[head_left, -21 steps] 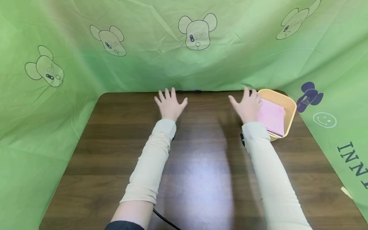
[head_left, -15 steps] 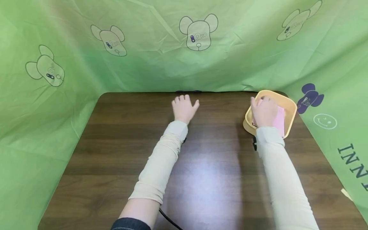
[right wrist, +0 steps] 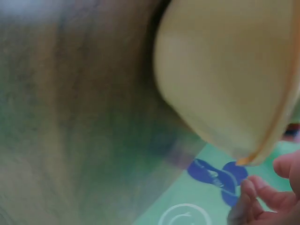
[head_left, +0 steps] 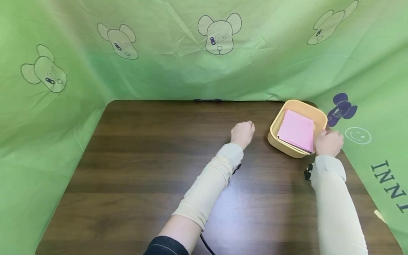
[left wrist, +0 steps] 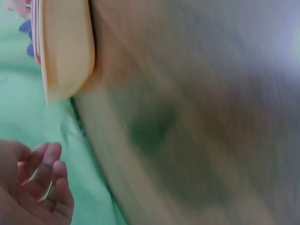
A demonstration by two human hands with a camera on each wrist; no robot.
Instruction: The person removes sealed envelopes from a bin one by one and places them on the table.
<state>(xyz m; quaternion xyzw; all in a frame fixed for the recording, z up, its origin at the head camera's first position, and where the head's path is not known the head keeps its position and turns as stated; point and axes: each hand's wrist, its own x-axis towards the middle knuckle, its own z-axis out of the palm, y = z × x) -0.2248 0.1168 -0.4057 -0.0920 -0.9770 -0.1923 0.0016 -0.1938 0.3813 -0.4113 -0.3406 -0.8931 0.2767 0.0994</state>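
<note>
A pale yellow plastic bin (head_left: 288, 148) stands at the table's back right corner. Inside lies a stack of flat paper items with a pink one (head_left: 296, 129) on top. My right hand (head_left: 329, 143) is at the bin's right side; in the right wrist view its thumb and fingers are apart, near the rim, and whether they touch it I cannot tell. My left hand (head_left: 243, 134) hovers left of the bin, apart from it. Its fingers (left wrist: 55, 152) are loosely curled and hold nothing in the left wrist view.
The brown wooden table (head_left: 143, 159) reaches to green cloth (head_left: 165, 71) with printed mouse heads at the back and sides. A black cable (head_left: 207, 244) hangs below my left forearm. A small pale strip (head_left: 379, 216) lies at the right edge.
My left hand has moved right towards the bin, and its spread fingers have curled. The right hand has crossed over the bin from its left side to its right, uncovering the pink stack.
</note>
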